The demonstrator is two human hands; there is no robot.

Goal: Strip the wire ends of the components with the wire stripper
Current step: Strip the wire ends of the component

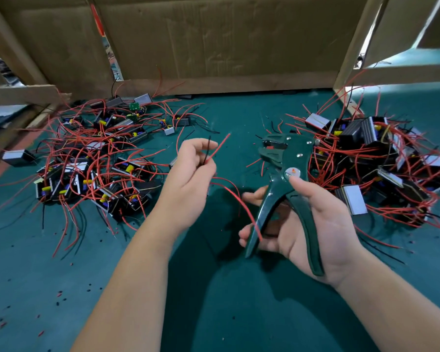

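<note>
My left hand (pixel 192 171) pinches a red wire (pixel 220 147) and a black wire (pixel 207 148) side by side, their ends pointing up and to the right. Another red wire (pixel 241 204) trails from that hand down across my right fingers. My right hand (pixel 313 219) grips the handles of the dark green wire stripper (pixel 286 174); its jaws (pixel 272 148) point up and left, a short gap away from the wire ends. The component these wires belong to is hidden behind my left hand.
A pile of black components with red and black wires (pixel 92 161) lies on the left of the green table (pixel 226 301). A second pile (pixel 381 168) lies on the right. Cardboard walls (pixel 214 41) close the back. Small bits of insulation (pixel 59 295) are scattered front left.
</note>
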